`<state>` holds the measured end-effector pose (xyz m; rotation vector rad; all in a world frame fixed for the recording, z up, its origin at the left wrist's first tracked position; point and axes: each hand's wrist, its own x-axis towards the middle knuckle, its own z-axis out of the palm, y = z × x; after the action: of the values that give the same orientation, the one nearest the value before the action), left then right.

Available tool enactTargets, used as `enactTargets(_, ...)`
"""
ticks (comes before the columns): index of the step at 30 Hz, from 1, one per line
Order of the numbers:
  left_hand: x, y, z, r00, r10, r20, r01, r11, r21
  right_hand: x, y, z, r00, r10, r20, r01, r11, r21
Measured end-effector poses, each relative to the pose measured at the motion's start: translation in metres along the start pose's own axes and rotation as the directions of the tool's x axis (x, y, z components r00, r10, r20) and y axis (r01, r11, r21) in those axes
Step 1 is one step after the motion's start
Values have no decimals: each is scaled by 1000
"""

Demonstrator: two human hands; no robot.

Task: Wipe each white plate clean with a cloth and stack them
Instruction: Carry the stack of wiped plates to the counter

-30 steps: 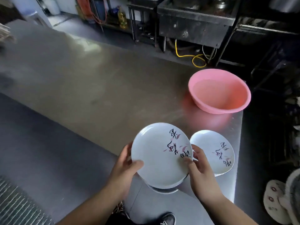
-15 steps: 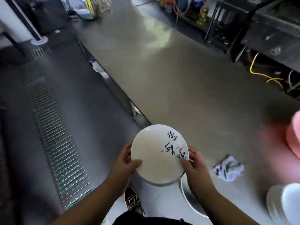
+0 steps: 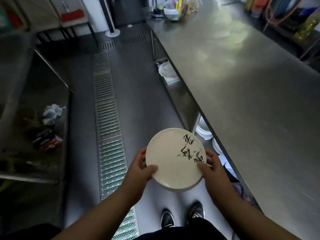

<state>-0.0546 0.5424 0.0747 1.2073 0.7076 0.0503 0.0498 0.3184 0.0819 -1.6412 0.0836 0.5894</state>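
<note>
We hold the white plate (image 3: 174, 160) between both hands over the floor, just off the worktop's (image 3: 251, 94) near edge, left hand (image 3: 140, 172) gripping its left rim and right hand (image 3: 210, 168) its right, its black brushed writing too loose to read, perhaps Chinese script.

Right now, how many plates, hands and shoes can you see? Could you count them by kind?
White plates held in the hands: 1 on top; a grey rim shows under it, maybe more, cannot tell
Hands gripping the plate: 2, left hand and right hand
Black shoes on the floor: 2
Total: 5
</note>
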Motion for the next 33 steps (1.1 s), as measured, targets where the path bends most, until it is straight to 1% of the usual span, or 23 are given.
enactTargets(6, 52, 33, -37, 993, 19, -119, -23, 999, -38, 71, -34, 56, 995, -3, 104, 6, 1000, -29)
enactTargets(11, 114, 63, -63, 986, 14, -165, -26, 997, -67, 145, -57, 95, 986, -18, 166, 29, 997, -67)
enactTargets(19, 213, 121, -87, 973, -45, -225, 12, 989, -150, 261, -108, 152, 967, 29, 254, 4, 992, -130)
enactTargets(23, 262, 150, -105, 964, -42, -264, -2, 986, -164, 314, -126, 185, 960, 35, 277, 8, 988, -153)
enactTargets(28, 339, 194, -134, 970, -44, -241, 8, 989, -149, 378, -151, 235, 967, 32, 252, 4, 990, -144)
enactTargets(33, 432, 247, -173, 989, -72, -129, 63, 995, -71, 445, -171, 289, 987, 30, 161, -16, 996, -92)
